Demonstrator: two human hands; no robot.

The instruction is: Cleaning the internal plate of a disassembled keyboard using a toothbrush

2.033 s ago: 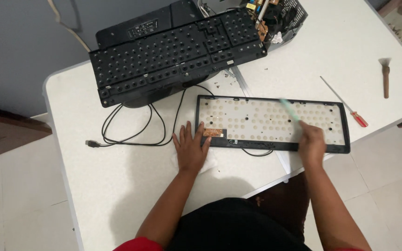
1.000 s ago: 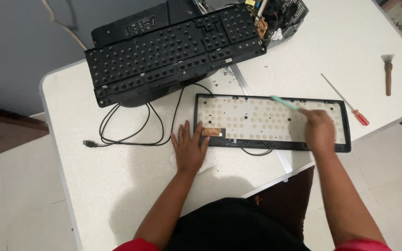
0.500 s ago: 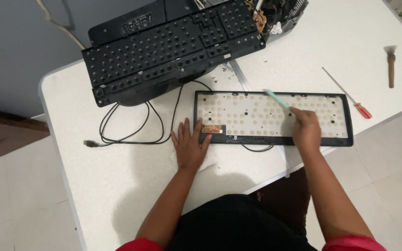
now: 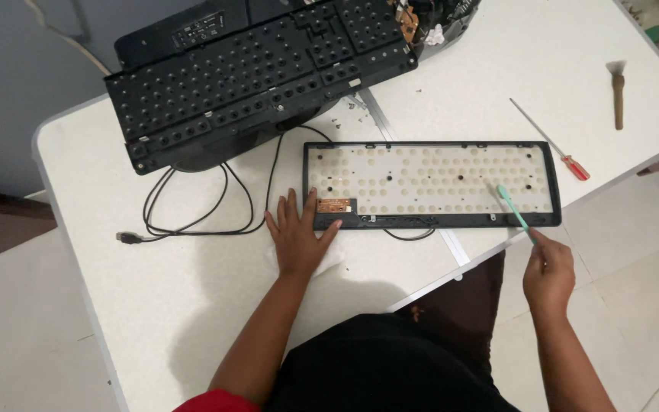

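Right hand (image 4: 548, 268) has drawn back off the open keyboard base (image 4: 430, 185) toward the tabletop (image 4: 192, 305) edge, still pinching the green toothbrush (image 4: 514, 207); only its head now touches the lower right membrane. Brush axis runs diagonally, head pointing up-left. Left hand (image 4: 297, 238), fingers spread flat, steadies the base's left end.

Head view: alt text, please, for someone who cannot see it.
A person's right hand holds a green toothbrush to an opened keyboard base on a white table; the left hand steadies its corner. A black key frame, red-handled screwdriver and brush lie nearby.
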